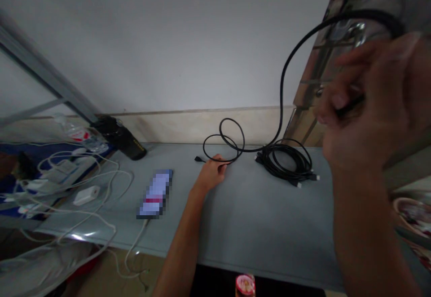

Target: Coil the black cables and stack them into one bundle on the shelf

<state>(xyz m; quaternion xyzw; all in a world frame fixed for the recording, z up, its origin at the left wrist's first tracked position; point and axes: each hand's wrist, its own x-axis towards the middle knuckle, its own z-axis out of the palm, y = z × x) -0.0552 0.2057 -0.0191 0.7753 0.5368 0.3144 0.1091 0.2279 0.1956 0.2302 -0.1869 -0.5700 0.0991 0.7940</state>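
Observation:
A black cable [282, 83] runs in a raised arc from the grey table up to my right hand [367, 95], whose fingers are curled around it at the upper right; motion blurs this hand. On the table, my left hand [213, 172] pinches the same cable near its plug [199, 159], which sticks out to the left of the fingers. Between the hands the cable makes two loose loops [231, 139] above the tabletop. Right of my left hand lies a coiled bundle of black cables [286, 162] with several plugs at its edge.
A phone [155, 193] with a white charging cord lies to the left. Beyond it are a tipped black bottle [119, 137], a clear plastic bottle [84, 135], a white adapter [86, 195] and tangled white cords. A red-lidded jar [245, 284] stands at the front edge.

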